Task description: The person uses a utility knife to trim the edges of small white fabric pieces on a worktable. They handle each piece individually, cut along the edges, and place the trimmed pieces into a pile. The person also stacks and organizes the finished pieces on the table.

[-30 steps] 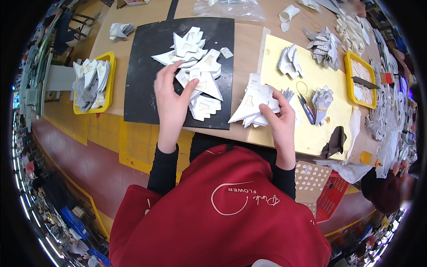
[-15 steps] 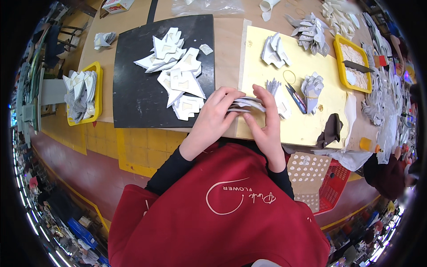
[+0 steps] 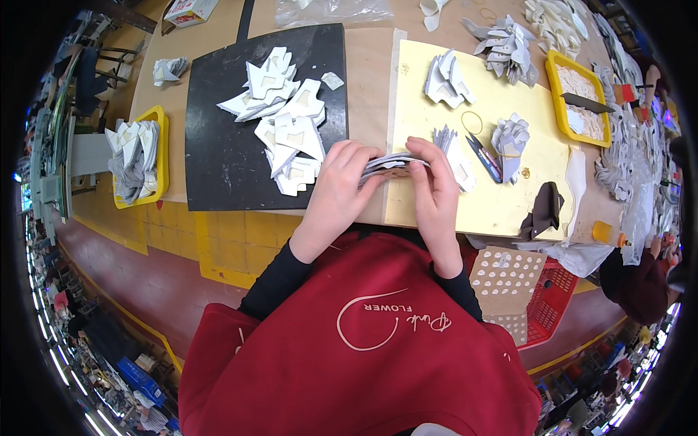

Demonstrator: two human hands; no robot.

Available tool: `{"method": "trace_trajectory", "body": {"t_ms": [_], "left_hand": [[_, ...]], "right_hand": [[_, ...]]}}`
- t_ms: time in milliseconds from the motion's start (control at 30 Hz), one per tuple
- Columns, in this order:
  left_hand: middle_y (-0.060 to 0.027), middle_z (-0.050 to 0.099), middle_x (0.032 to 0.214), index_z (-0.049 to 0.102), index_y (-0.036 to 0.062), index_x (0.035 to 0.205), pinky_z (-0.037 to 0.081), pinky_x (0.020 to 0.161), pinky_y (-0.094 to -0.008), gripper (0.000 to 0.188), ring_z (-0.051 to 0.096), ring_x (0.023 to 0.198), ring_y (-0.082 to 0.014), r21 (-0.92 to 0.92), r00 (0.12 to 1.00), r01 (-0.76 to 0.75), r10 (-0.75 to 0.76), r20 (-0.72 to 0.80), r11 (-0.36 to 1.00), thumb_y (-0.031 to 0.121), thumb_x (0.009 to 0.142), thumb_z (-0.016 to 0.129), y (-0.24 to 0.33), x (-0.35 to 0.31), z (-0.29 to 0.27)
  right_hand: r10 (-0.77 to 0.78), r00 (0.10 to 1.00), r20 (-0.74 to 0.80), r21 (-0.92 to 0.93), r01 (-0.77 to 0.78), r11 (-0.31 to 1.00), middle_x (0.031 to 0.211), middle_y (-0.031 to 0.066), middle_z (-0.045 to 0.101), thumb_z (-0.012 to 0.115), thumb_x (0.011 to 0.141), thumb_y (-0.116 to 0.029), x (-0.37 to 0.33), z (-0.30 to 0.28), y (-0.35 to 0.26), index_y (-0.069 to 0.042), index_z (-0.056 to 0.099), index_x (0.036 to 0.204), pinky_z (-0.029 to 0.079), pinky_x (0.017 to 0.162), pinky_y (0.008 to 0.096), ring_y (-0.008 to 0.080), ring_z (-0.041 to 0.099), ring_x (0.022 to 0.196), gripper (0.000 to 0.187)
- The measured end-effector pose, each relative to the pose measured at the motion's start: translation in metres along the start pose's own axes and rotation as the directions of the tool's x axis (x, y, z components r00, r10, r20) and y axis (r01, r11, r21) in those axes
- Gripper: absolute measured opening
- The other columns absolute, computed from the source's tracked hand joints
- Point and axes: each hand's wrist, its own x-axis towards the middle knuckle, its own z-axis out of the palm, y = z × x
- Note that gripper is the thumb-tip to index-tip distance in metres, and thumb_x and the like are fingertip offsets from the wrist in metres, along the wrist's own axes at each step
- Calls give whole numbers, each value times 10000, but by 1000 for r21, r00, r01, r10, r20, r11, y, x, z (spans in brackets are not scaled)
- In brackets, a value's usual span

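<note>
Between my two hands is a small stack of thin grey-and-white cut pieces (image 3: 392, 164), seen nearly edge-on over the table's front edge. My left hand (image 3: 336, 185) is closed on the stack's left end, and my right hand (image 3: 436, 196) pinches its right end. Loose white cut pieces with beige patches (image 3: 285, 134) lie heaped on a black board (image 3: 218, 167) to the left. Beyond my right hand, more grey-and-white pieces (image 3: 458, 163) rest on a pale yellow board (image 3: 422, 211), beside small blue-and-red handled snips (image 3: 486, 161) and a bundle of grey pieces (image 3: 511, 138) with a band round it.
A yellow tray (image 3: 164, 160) of cut pieces stands at the left, another yellow tray (image 3: 556, 94) at the right. A dark brown scrap (image 3: 544, 207) and an orange-tinted bottle (image 3: 603, 232) lie near the right front edge. Below is a red crate (image 3: 547, 301). Someone's dark sleeve (image 3: 632, 283) shows at far right.
The fingers of my right hand have come in closer on the stack, and its fanned pieces now lie tighter together. The loose heaps on the boards look the same.
</note>
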Motion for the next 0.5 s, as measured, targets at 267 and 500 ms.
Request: {"method": "trace_trajectory", "body": {"t_ms": [267, 500], "left_hand": [[-167, 570, 1129, 599, 12, 1071, 425, 992, -449, 325, 510, 1173, -369, 76, 1000, -18, 19, -19, 997, 96, 791, 739, 3, 0, 5], [-131, 536, 1263, 581, 31, 1102, 343, 1100, -498, 370, 474, 1255, -360, 212, 986, -88, 115, -122, 973, 82, 772, 742, 15, -5, 0]], "right_hand": [[-186, 969, -160, -222, 148, 964, 1069, 150, 689, 602, 952, -14, 14, -30, -23, 28, 693, 1085, 515, 856, 308, 235, 669, 980, 167], [-26, 990, 140, -165, 49, 985, 996, 127, 677, 577, 972, -35, 26, -15, -23, 11, 674, 1065, 509, 796, 306, 215, 665, 903, 142]]}}
